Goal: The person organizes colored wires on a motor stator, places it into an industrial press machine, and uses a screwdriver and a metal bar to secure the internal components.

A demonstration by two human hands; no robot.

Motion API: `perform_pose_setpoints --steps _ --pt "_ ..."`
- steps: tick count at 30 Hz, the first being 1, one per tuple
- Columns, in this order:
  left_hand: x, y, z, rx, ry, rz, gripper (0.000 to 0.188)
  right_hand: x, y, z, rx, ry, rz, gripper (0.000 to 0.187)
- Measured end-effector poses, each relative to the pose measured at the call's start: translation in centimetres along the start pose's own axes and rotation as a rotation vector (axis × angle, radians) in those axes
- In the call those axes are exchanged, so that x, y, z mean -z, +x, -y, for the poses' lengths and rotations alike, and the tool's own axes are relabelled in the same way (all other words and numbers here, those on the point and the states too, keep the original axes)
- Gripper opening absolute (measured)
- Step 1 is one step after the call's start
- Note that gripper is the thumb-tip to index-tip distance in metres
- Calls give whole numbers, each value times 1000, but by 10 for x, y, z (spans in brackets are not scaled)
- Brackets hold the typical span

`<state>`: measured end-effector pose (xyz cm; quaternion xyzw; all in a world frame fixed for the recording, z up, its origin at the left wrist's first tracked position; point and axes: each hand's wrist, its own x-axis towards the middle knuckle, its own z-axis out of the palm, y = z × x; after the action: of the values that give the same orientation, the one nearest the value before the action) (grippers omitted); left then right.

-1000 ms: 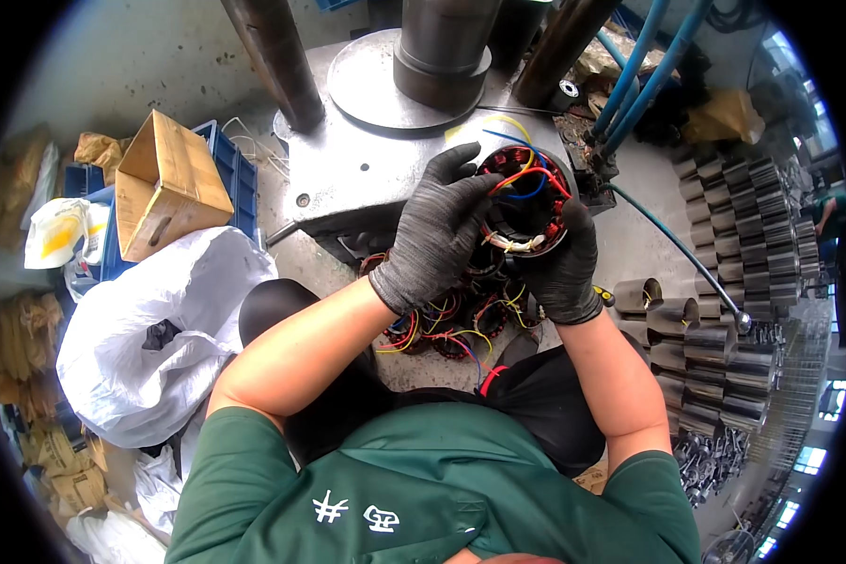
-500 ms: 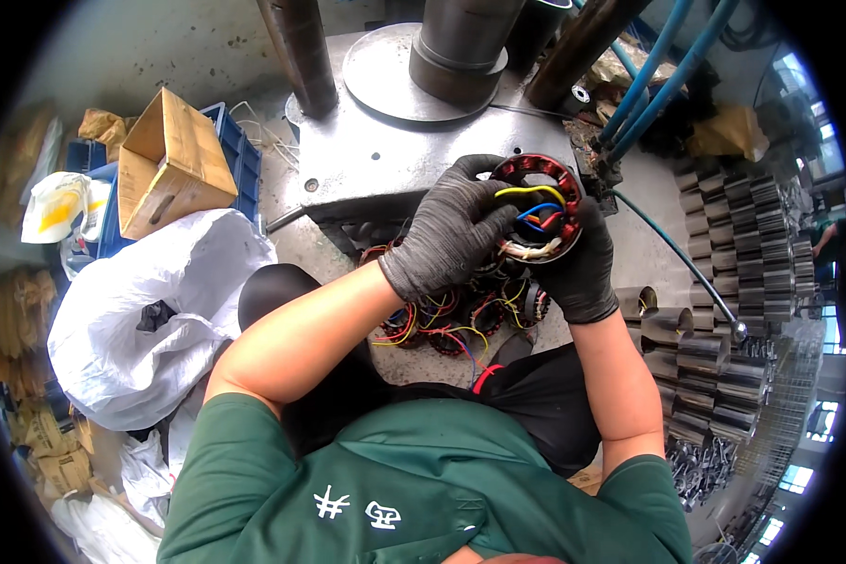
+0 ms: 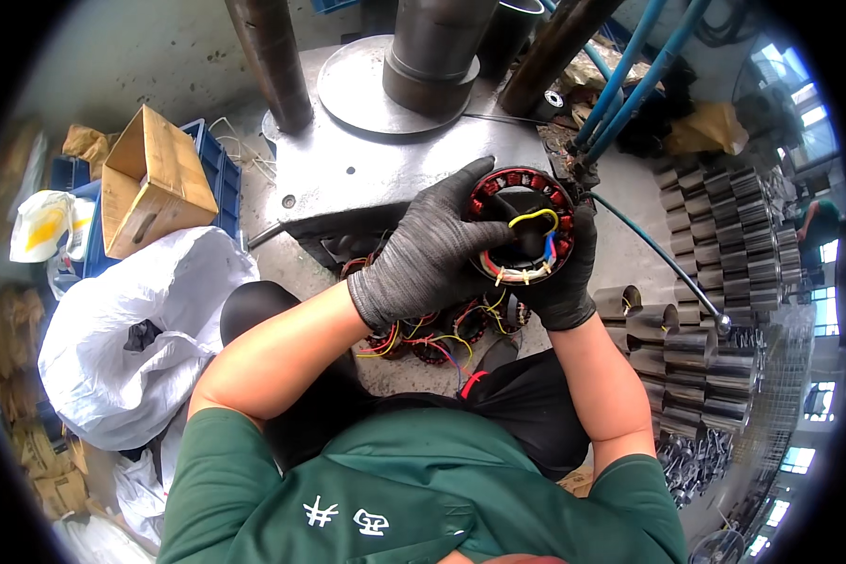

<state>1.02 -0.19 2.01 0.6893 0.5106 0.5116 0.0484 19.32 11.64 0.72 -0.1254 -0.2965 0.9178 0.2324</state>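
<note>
Between my two gloved hands is a motor stator (image 3: 566, 199), a ring with dark red copper windings and white lacing along its near rim. Yellow, blue and red lead wires (image 3: 534, 218) curl inside its bore. My left hand (image 3: 423, 249) grips the ring's left side, its thumb reaching into the opening and its fingers partly behind the ring. Around the right side closes my right hand (image 3: 569, 282), most of its fingers hidden behind the stator. Below, several more stators (image 3: 432, 352) with loose coloured leads lie on the floor between my legs.
A steel press table (image 3: 367, 174) with a round plate (image 3: 348, 89) and dark columns stands ahead. Right of it, a lever with a ball end (image 3: 722, 323) juts out beside stacked metal cylinders (image 3: 705, 254). At left are a cardboard box (image 3: 160, 188), blue crates and a white sack (image 3: 94, 348).
The stator has turned to show more of its open face, and its leads now lie bunched inside the bore. My left thumb has moved into the opening. The whole view has shifted slightly.
</note>
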Motion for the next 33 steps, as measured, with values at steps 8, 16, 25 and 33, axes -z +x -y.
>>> perform_pose_setpoints --steps 8,16,25,33 --pt "5 -7 -1 -11 13 29 45 -6 1 7 0 -182 24 91" --pt "4 1 -3 643 -818 -77 75 -4 0 31 250 -479 -147 52" --pt "7 1 16 83 120 -124 45 39 20 85 426 -983 -396 33" --pt "14 -12 45 586 -593 -336 41 98 72 102 378 -1499 -747 36"
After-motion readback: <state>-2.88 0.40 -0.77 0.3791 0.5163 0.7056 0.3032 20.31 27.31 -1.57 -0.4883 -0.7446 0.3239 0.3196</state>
